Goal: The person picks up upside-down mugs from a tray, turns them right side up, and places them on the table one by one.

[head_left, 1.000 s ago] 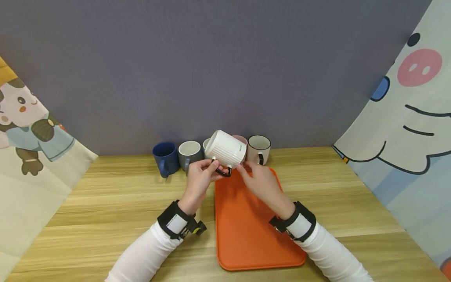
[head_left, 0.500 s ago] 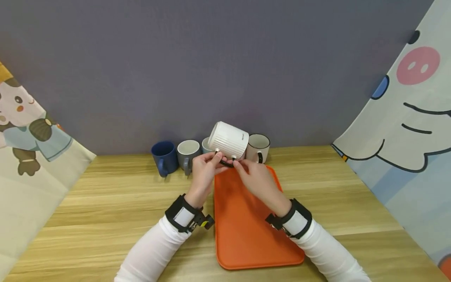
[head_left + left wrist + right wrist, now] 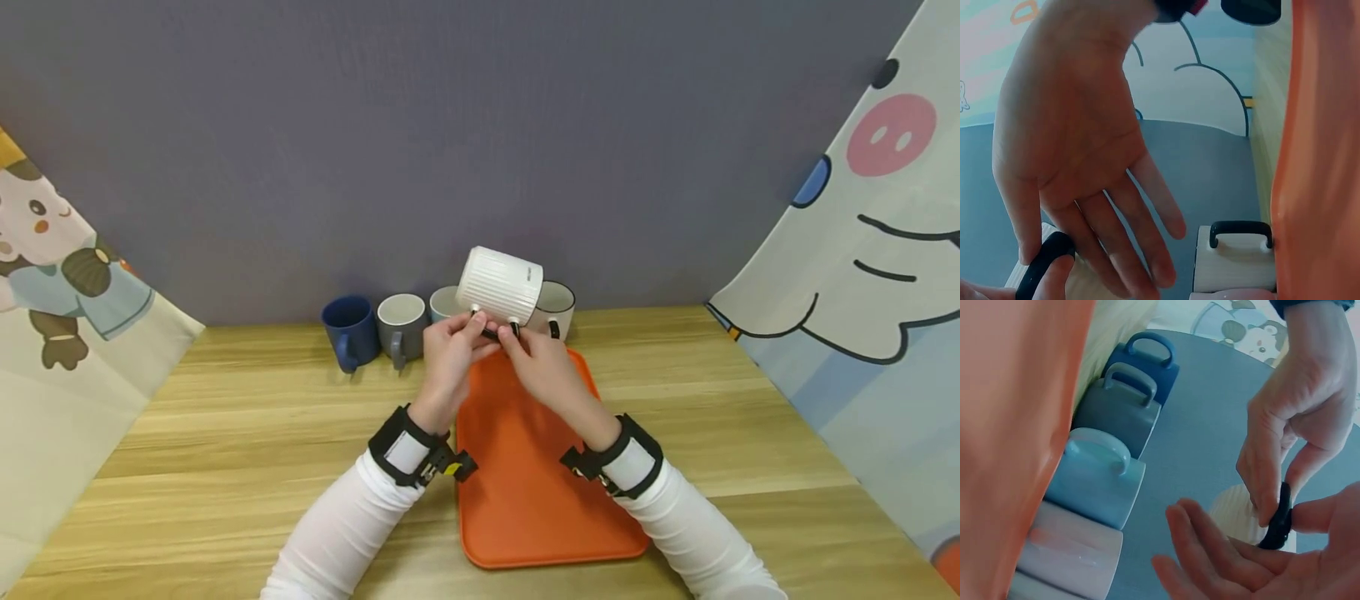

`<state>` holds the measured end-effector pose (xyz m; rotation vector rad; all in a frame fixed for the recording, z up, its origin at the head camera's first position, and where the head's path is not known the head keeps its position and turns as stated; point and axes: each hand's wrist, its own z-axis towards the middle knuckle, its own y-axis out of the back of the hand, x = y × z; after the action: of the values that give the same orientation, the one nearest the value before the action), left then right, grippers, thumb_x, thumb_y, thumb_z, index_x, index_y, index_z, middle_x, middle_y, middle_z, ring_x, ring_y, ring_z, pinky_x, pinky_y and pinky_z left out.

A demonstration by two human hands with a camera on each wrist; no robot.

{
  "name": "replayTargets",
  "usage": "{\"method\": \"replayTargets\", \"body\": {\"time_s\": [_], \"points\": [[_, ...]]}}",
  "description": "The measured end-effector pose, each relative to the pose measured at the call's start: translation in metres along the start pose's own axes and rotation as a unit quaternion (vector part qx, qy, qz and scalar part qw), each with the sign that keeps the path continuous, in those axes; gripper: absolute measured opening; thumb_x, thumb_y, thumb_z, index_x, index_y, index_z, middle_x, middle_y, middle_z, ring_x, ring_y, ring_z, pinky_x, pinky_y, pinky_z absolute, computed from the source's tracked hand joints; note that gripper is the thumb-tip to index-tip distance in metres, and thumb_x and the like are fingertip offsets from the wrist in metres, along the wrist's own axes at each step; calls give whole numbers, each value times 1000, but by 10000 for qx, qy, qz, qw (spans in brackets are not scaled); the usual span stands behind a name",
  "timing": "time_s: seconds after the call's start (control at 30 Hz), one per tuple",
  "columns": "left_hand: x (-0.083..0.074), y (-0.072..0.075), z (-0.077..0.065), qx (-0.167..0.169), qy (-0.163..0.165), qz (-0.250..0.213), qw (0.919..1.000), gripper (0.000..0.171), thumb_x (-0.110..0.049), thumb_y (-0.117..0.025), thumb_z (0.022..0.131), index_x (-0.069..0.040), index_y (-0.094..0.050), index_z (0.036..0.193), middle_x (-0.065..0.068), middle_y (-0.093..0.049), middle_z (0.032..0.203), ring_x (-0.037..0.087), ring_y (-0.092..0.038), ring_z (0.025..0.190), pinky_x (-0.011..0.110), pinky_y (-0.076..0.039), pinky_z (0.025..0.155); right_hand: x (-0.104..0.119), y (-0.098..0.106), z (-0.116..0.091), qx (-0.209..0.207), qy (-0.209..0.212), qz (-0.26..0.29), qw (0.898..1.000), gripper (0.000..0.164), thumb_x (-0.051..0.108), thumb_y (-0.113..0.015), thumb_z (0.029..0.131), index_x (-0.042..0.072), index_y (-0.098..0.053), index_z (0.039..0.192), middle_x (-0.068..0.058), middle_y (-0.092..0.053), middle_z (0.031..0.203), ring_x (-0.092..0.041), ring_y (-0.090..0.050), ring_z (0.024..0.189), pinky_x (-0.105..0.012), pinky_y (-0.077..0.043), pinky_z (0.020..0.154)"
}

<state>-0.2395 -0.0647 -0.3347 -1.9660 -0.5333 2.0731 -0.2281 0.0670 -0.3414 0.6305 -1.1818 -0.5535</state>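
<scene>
A white ribbed mug is held in the air, tipped on its side with its black handle pointing down toward me. My left hand pinches the handle near the mug's rim end, between thumb and index finger, with the other fingers extended. At the base end of the same handle, my right hand pinches it with thumb and fingertips. The mug's opening is turned away from the head view. Behind and below it, a pink mug shows in the right wrist view.
An orange tray lies on the wooden table under my hands. Along the grey back wall stand a navy mug, a grey mug, a light blue mug and a cream mug with a black handle.
The white mug has risen and moved right, and its opening has turned out of sight. Both hands moved along with it, the left one shifting right. The right hand now grips the handle.
</scene>
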Motion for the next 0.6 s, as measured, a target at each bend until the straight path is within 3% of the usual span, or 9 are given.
{"method": "replayTargets", "body": {"time_s": [0.13, 0.3, 0.47, 0.6], "points": [[-1, 0, -1, 62, 29, -159, 9998, 16, 0, -55, 93, 15, -61, 94, 4, -62, 70, 11, -64, 59, 26, -56, 59, 1, 2, 2, 132, -203, 511, 9984, 46, 43, -41, 100, 6, -68, 100, -8, -67, 85, -22, -59, 76, -32, -45, 66], [-1, 0, -2, 173, -59, -199, 9996, 16, -1, -55, 93, 14, -62, 93, 5, -63, 71, 13, -65, 62, 31, -58, 63, 2, 3, 4, 183, -417, 1422, 9888, 44, 37, -43, 101, 1, -66, 113, -16, -69, 103, -27, -66, 89, -33, -54, 75], [3, 1, -4, 212, -315, 88, 9992, 18, -2, -55, 93, 15, -62, 95, 7, -64, 76, 13, -66, 67, 35, -58, 70, 2, 2, 6, 222, -680, 2319, 9701, 40, 26, -44, 101, -4, -61, 120, -22, -64, 115, -31, -66, 98, -36, -55, 80], [7, 2, -3, 204, -432, 362, 9982, 21, -4, -55, 94, 15, -63, 97, 21, -67, 89, 14, -68, 71, 37, -57, 75, 3, 2, 7, 125, -923, 2895, 9526, 37, 21, -45, 101, -7, -58, 122, -23, -60, 121, -31, -62, 104, -37, -54, 84]]}}
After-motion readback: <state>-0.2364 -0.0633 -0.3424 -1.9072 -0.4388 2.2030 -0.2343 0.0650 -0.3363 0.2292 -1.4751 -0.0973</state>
